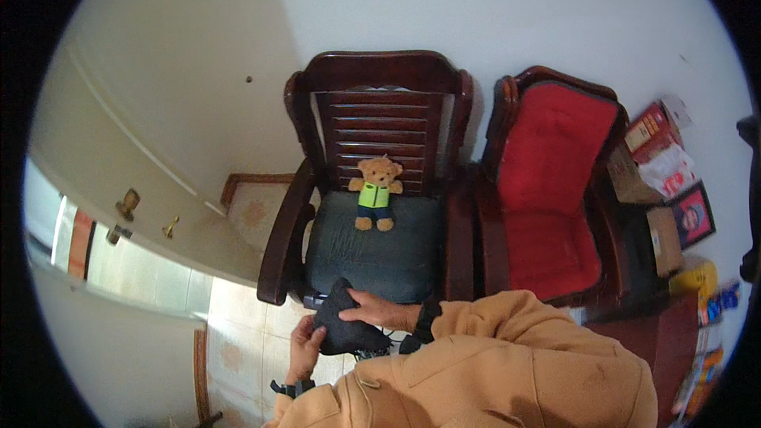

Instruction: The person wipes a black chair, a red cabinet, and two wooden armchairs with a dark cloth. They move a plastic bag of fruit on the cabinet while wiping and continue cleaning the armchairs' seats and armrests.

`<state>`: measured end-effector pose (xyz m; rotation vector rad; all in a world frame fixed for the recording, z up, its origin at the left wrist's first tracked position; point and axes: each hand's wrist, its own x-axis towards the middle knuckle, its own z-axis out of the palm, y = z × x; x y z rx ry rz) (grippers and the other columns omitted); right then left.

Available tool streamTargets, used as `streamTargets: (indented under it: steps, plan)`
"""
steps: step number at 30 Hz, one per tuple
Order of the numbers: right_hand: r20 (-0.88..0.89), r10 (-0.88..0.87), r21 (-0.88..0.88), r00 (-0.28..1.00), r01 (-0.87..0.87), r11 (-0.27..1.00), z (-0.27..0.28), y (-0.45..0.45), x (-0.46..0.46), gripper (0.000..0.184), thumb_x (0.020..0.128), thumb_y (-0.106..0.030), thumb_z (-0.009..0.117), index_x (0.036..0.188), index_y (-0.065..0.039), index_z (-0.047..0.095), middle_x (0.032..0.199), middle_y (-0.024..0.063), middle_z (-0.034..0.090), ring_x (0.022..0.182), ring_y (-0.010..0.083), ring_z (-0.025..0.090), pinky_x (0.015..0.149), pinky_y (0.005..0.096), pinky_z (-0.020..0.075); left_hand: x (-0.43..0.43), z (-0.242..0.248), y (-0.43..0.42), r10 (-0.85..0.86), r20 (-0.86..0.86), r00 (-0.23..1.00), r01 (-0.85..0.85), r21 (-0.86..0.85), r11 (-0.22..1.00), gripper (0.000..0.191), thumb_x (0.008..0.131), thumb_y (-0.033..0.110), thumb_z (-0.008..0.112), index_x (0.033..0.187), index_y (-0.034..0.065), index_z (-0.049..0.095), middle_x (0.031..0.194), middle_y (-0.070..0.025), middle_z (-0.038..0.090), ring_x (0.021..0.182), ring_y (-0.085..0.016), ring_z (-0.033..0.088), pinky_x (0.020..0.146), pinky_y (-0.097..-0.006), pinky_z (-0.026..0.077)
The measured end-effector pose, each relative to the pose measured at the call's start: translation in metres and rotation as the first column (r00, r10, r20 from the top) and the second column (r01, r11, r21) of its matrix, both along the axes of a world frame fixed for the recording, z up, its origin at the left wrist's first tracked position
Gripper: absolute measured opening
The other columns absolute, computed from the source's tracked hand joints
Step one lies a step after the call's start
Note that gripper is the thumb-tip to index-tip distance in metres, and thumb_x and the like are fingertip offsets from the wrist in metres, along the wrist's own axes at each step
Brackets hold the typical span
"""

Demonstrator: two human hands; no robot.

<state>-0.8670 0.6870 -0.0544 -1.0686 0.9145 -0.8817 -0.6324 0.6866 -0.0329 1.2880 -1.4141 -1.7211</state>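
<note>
A piece of dark cloth (345,322) is held up between my two hands, in front of the wooden armchair's seat. My left hand (305,346) grips its lower left edge. From the right, my right hand (371,310) pinches it near the top, thumb and fingers on the cloth. Dark cords and a patterned bit hang below it, too small to make out. A teddy bear (374,195) in a bright yellow-green vest and dark shorts sits on the chair's dark green seat cushion (380,261), leaning on the slatted back.
A second wooden armchair with a red cover (553,160) stands to the right. Boxes, a plastic bag (667,171) and a framed picture (692,216) lie beyond it. On the left is an open door (148,202) with a brass knob (128,203); tiled floor (238,315) shows below.
</note>
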Motion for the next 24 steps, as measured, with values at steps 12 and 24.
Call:
streamTargets:
  steps: [12, 24]
  plan:
    - [-0.309, -0.413, 0.039, 0.857, 0.445, 0.895, 0.059, -0.077, 0.031, 0.071, 0.090, -0.052, 0.061, 0.140, -0.003, 0.047, 0.137, 0.0181, 0.051, 0.128, 0.0305, 0.048, 0.108, 0.0377, 0.0374, -0.003, 0.107, -0.178, -0.186, -0.391, 0.902, 0.195, -0.017, 0.981, 0.019, 0.098, 0.008, 0.054, 0.114, 0.0041, 0.064, 0.100, -0.0024, 0.065, 0.088, -0.012, 0.061, 0.081, -0.0250, 0.050]
    - [0.618, -0.509, 0.390, 0.599, 0.328, 0.860, 0.133, -0.129, -0.039, 0.034, 0.097, -0.026, 0.056, 0.124, -0.005, 0.059, 0.118, 0.0091, 0.066, 0.107, 0.0224, 0.063, 0.103, 0.0357, 0.0464, -0.028, 0.134, -0.231, -0.463, -0.342, 0.818, 0.431, -0.171, 0.886, 0.059, 0.094, 0.012, 0.061, 0.148, 0.0091, 0.036, 0.125, -0.0116, 0.061, 0.106, -0.018, 0.061, 0.090, -0.0308, 0.051]
